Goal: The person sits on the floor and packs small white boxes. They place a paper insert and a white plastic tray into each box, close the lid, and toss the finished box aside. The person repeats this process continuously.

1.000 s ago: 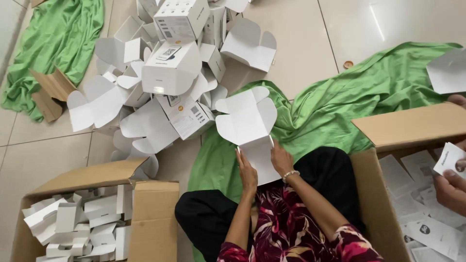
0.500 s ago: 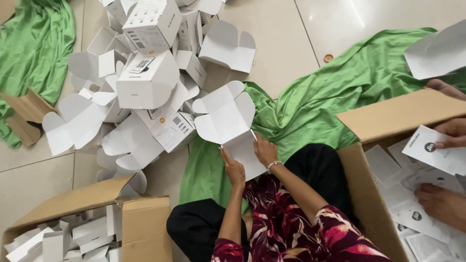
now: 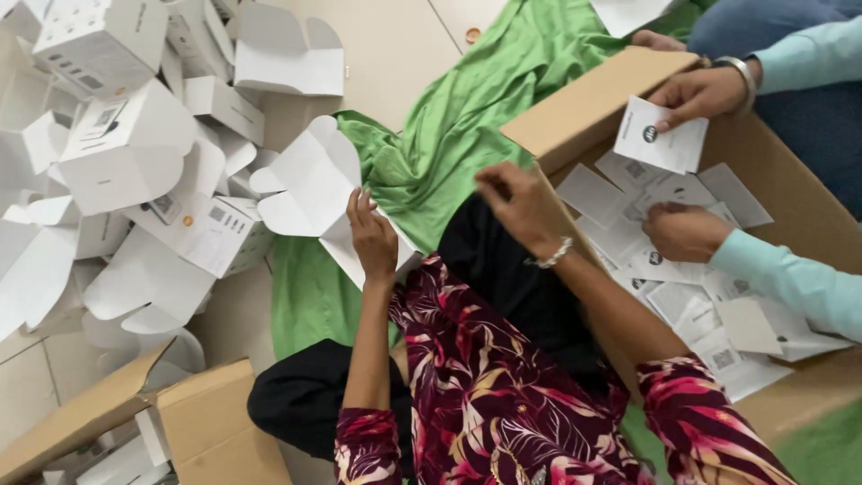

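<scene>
Left hand (image 3: 373, 235) first: the fingers (image 3: 362, 205) are curled over the edge of a flat white carton blank (image 3: 310, 184), thumb side hidden behind it, so it has a firm hold on that sheet. The blank stands unfolded, its rounded flaps spread up and to the left, lying partly over the green cloth (image 3: 467, 126) and held just above the person's lap.

Now the right hand (image 3: 516, 202): it hangs free in the air, fingers loosely bent and drawn together, nothing gripped that can be seen. It sits just beside the near corner flap of the big cardboard box (image 3: 597, 94) on the right, with a beaded bracelet (image 3: 549, 257) at the wrist.

Outward from there: inside that box lies a layer of white printed leaflets (image 3: 664, 296). Two other hands belong to a co-worker in light blue sleeves: one co-worker's hand (image 3: 696, 94) pinches a leaflet by the box's far wall, the other (image 3: 684, 232) rests down among the papers.

Off to the left, a heap of folded white boxes (image 3: 126, 153) and loose blanks covers the tiled floor (image 3: 395, 45). At the lower left, a second cardboard box (image 3: 206, 427) stands open with more white pieces in it.
</scene>
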